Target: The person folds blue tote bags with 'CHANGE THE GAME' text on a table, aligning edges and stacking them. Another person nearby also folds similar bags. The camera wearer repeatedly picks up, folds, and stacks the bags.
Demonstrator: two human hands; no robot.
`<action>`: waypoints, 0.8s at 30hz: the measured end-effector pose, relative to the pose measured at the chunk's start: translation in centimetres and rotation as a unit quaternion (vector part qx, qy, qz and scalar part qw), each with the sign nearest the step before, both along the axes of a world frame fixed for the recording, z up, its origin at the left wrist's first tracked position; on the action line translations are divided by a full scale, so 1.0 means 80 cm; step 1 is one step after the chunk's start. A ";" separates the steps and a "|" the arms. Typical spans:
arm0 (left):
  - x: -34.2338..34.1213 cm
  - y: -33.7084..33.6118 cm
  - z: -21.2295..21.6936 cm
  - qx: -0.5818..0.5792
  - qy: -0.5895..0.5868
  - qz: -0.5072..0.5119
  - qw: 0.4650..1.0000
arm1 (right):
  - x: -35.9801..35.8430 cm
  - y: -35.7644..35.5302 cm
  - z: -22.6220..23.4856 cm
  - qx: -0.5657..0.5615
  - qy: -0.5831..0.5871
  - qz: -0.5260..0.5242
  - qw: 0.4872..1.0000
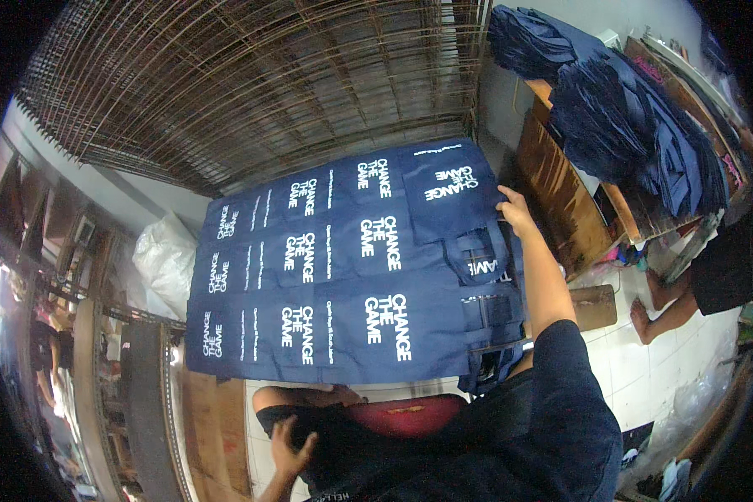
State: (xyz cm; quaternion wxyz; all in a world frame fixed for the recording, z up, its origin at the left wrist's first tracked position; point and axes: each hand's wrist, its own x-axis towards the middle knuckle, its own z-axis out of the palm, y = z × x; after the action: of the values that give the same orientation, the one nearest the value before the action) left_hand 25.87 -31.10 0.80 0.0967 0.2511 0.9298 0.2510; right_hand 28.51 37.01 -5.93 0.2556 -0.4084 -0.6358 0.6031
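Observation:
A wide layer of navy blue fabric bags (pixel 351 289) with white printed lettering lies spread before me in overlapping rows. One navy bag (pixel 443 201) lies on top at the far right corner. At that bag's right edge is my right hand (pixel 514 207), arm stretched forward, fingers closed on the cloth. Bag handles (pixel 485 311) hang in loops along the right side of the layer. My left hand (pixel 291 448) is low, beside my dark-clothed leg, its fingers apart and nothing in them.
Stacked wire racks (pixel 268 84) rise behind the bags. A pile of navy fabric (pixel 627 109) covers a wooden table at the right. A translucent plastic sack (pixel 166 261) stands at the left. Another person's bare foot (pixel 642 322) rests on the white tiles near a wooden stool (pixel 594 307).

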 end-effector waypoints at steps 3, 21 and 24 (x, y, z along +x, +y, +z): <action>0.023 -0.014 -0.037 -0.040 0.156 -0.068 0.985 | 0.002 0.020 -0.023 0.083 -0.036 -0.010 0.996; 0.009 -0.005 -0.038 -0.024 0.124 -0.042 0.991 | -0.001 0.025 -0.013 0.010 -0.039 -0.009 0.999; 0.006 -0.004 -0.042 -0.019 0.133 -0.043 0.990 | 0.001 0.035 -0.019 0.003 -0.068 -0.011 0.998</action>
State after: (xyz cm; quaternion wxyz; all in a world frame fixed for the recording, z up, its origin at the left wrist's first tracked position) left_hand 26.35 -31.39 -2.57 -0.0121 0.3201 0.9274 0.1930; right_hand 28.57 39.80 -7.48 0.2202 -0.4547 -0.6489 0.5689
